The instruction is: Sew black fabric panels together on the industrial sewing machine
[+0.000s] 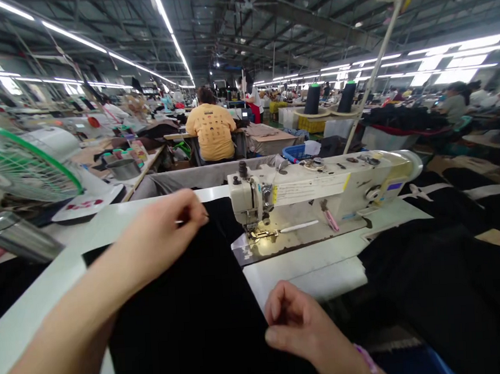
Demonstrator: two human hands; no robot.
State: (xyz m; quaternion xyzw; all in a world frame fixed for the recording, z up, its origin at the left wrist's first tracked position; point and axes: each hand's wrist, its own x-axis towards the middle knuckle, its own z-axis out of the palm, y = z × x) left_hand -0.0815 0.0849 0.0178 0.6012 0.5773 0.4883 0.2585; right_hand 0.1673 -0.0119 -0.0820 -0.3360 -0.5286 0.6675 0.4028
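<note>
A black fabric piece [198, 303] lies across the white sewing table [306, 268], stretched from its far edge to its near edge. My left hand [173, 217] pinches the far end of the fabric, just left of the sewing machine [318, 191]. My right hand [294, 319] is closed on the near right edge of the same fabric. The machine's needle and presser foot [259, 231] stand over a lit plate with nothing under them.
A green-caged fan [15, 162] stands at the far left. More black fabric [451, 287] is heaped to the right. A person in a yellow shirt [211, 130] sits ahead, back turned. Two dark thread cones [329, 98] stand behind the machine. Pink-handled snips [328, 216] rest on the machine bed.
</note>
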